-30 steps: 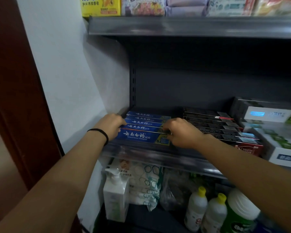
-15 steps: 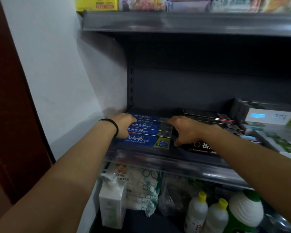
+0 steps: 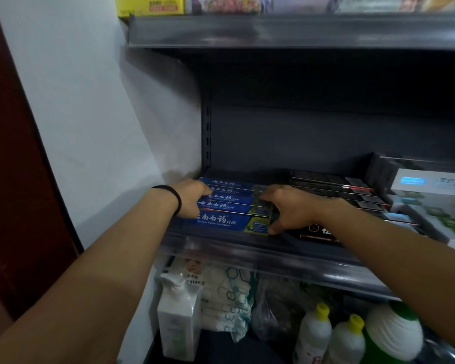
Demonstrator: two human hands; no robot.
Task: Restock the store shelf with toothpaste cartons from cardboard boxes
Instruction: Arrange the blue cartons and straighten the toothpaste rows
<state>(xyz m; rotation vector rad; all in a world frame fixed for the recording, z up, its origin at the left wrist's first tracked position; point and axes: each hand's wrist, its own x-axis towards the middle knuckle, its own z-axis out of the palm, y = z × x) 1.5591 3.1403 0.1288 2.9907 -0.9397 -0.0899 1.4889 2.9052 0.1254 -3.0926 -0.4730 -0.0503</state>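
- Far left: white wall (image 3: 90, 106), close beside the shelf end, leaving little room on that side.
- Left hand (image 3: 192, 198), black band on the wrist, set against the left ends of the blue toothpaste cartons (image 3: 231, 206); fingers curled round those ends, seemingly gripping, though the fingertips are hidden behind the row.
- Blue cartons lying flat on the middle shelf (image 3: 221, 248) at its left end, packed one behind another from the front lip toward the back panel; long axis of each running left to right, across the line of reach.
- Right hand (image 3: 292, 208) at the opposite, right ends of the same cartons; fingers bent over the rear cartons, thumb (image 3: 275, 228) pressed against the front carton's end.
- Row thus caught between both hands, each at one short end, neither clearly nearer; likely step: squaring the row, by squeezing inward or sliding it along its long axis.
- Risk, as a judgement: uneven pressure skewing the front carton toward the lip.
- Just right of the blue row, under the right forearm: dark cartons (image 3: 334, 190), laid the same way.
- Farther right: white boxes (image 3: 428, 182).
- Lower shelf: pump bottle (image 3: 176, 319), yellow-capped bottles (image 3: 315, 329).
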